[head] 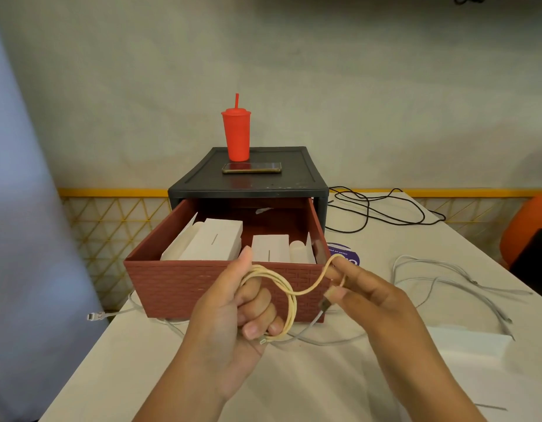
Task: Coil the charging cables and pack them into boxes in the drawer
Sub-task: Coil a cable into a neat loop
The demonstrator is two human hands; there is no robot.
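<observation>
Our left hand (233,312) grips the cable (282,287) coil; right hand (364,287) pinches its plug end — loops may spring loose beyond the fist.

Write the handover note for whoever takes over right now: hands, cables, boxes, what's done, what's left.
Left hand grips the loops of the cream cable; right hand pinches its plug end.
Drawer stands open with white boxes inside; their contents are unseen.
Done: cream cable partly coiled.
Left: finish the coil and box it; loose grey cables lie uncoiled on the table, right of the drawer.
</observation>
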